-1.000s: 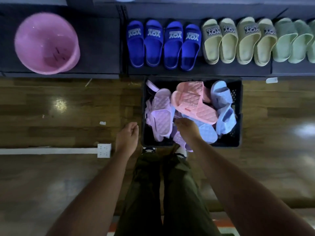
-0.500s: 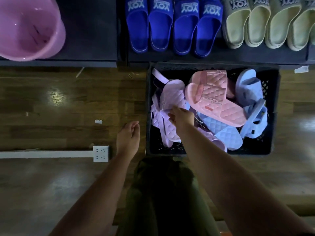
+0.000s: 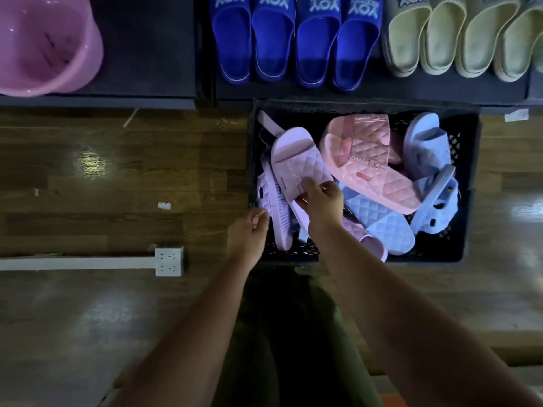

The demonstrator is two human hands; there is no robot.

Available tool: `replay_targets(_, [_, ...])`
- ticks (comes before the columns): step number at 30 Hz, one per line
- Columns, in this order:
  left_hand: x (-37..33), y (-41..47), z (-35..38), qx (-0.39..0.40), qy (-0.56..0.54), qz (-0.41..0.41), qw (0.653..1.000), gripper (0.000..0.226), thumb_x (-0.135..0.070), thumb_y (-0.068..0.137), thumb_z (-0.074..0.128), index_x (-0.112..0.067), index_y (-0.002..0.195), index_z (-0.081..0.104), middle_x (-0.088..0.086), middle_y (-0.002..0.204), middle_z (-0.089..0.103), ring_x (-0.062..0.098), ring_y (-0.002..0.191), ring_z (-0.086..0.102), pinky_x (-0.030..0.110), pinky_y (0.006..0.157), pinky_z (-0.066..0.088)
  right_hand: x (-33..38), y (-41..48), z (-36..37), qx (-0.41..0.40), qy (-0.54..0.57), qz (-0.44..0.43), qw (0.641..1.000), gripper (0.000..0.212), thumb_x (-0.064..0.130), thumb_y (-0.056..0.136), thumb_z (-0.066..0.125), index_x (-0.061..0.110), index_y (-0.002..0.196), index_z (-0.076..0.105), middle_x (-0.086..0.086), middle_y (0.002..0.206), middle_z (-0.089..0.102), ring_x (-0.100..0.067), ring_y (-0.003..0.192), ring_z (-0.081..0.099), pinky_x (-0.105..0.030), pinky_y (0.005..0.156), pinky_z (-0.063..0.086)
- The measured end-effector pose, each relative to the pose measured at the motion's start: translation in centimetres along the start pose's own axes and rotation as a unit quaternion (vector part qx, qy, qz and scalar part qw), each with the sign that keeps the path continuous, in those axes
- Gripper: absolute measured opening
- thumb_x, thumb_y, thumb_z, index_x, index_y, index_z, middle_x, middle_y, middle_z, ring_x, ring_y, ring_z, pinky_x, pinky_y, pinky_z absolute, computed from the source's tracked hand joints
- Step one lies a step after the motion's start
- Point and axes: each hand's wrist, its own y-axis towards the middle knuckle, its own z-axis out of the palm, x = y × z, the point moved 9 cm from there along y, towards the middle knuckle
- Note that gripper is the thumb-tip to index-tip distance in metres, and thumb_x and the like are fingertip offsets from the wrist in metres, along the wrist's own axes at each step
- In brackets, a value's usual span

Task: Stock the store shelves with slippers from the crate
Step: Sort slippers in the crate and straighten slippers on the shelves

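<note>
A black plastic crate stands on the floor against the low dark shelf. It holds several slippers: lilac ones at the left, a pink quilted one in the middle, pale blue ones at the right. My right hand is closed on the heel end of a lilac quilted slipper, which is tilted up. My left hand hovers at the crate's near left corner, fingers loosely curled and holding nothing. Two pairs of blue slippers and several pale green slippers line the shelf.
A pink plastic basin sits on the shelf section at the left. A white power strip with its cable cover lies on the wooden floor to the left of my legs. Small paper scraps lie on the floor.
My right hand has moved from the pile's near middle to the left and taken hold of the lilac slipper, tilting it up. My left hand has come to the crate's corner. The view has come closer.
</note>
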Motion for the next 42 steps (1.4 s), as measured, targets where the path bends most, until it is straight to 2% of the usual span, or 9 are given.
replay_targets(3, [-0.2,0.9,1.7,0.009,-0.004,-0.024,1.000,0.027,-0.027,0.097,0.047,-0.020,0.119,0.061,0.001,0.120,0.065,0.021,0.106,0.063,0.032,0.093,0.048,0.2,-0.1,0.1,-0.003,-0.005,-0.023,1.000,0.027,0.017,0.085,0.066,0.013,0.067,0.047,0.000,0.061,0.058,-0.007,0.055,0.063,-0.044,0.078,0.059])
replay_targets(10, [1.6,2.2,2.0,-0.067,-0.079,-0.155,0.982,0.024,-0.023,0.091,0.048,-0.023,0.096,0.072,0.014,0.099,0.071,0.039,0.092,0.065,0.044,0.077,0.054,-0.3,-0.1,0.6,-0.024,0.035,-0.031,0.999,0.023,0.013,0.086,0.065,0.007,0.075,0.046,-0.009,0.067,0.056,-0.029,0.068,0.067,-0.053,0.072,0.058])
replay_targets(13, [0.6,2.4,2.4,-0.067,-0.091,-0.153,0.982,0.024,-0.024,0.094,0.049,-0.020,0.104,0.071,0.006,0.110,0.069,0.029,0.102,0.063,0.038,0.087,0.052,-0.3,-0.1,0.5,-0.034,0.013,-0.036,0.999,0.025,0.016,0.085,0.066,0.008,0.073,0.045,-0.007,0.064,0.056,-0.034,0.070,0.067,-0.055,0.071,0.057])
replay_targets(19, [0.4,1.7,3.4,-0.084,-0.234,-0.173,0.953,0.014,-0.025,0.086,0.064,-0.023,0.076,0.074,0.007,0.091,0.073,0.024,0.087,0.066,0.034,0.081,0.051,-0.1,-0.4,0.2,-0.029,0.009,-0.056,0.998,0.023,0.015,0.087,0.064,0.009,0.076,0.045,0.014,0.047,0.050,-0.016,0.056,0.056,-0.051,0.076,0.057])
replay_targets(24, [-1.4,0.7,1.7,-0.123,-0.219,-0.133,0.959,0.021,-0.020,0.075,0.077,-0.033,0.059,0.070,-0.004,0.080,0.075,0.017,0.081,0.071,0.040,0.083,0.057,1.8,-2.2,-1.0,-0.034,0.016,-0.074,0.997,0.017,0.013,0.090,0.062,0.003,0.087,0.048,0.003,0.058,0.049,-0.001,0.045,0.052,-0.019,0.055,0.050])
replay_targets(29, [-3.5,-1.6,-0.4,-0.145,-0.203,-0.111,0.962,0.023,-0.020,0.073,0.080,-0.038,0.064,0.069,-0.010,0.078,0.073,0.012,0.078,0.071,0.039,0.077,0.059,3.4,-4.1,-3.0,-0.037,-0.005,-0.078,0.996,0.018,0.016,0.090,0.060,0.003,0.084,0.049,0.001,0.062,0.052,-0.001,0.050,0.050,-0.022,0.057,0.046])
replay_targets(34, [-5.3,-4.0,-1.4,-0.115,-0.281,-0.151,0.941,0.028,-0.007,0.076,0.075,-0.004,0.100,0.062,0.003,0.085,0.071,0.013,0.071,0.069,0.037,0.075,0.060,5.0,-6.6,-5.1,-0.015,0.005,-0.049,0.999,0.013,0.014,0.091,0.057,0.006,0.102,0.057,0.001,0.072,0.059,-0.008,0.061,0.052,-0.010,0.049,0.041])
replay_targets(38, [-7.4,-6.0,-2.5,-0.104,-0.289,-0.151,0.940,0.022,0.001,0.079,0.070,-0.006,0.072,0.050,0.009,0.073,0.062,0.020,0.071,0.064,0.040,0.076,0.057,6.0,-8.4,-5.6,0.029,0.035,0.000,0.999,0.027,0.009,0.080,0.068,0.009,0.107,0.061,-0.001,0.089,0.070,-0.013,0.077,0.064,-0.021,0.061,0.048])
replay_targets(42, [-8.0,-7.4,-4.0,-0.097,-0.252,-0.157,0.950,0.015,-0.006,0.078,0.069,0.004,0.078,0.057,0.018,0.077,0.065,0.029,0.073,0.067,0.052,0.075,0.055,7.7,-9.7,-5.8,0.050,0.036,-0.019,0.998,0.026,0.003,0.080,0.066,0.007,0.106,0.064,-0.004,0.090,0.073,-0.014,0.079,0.067,-0.025,0.068,0.052])
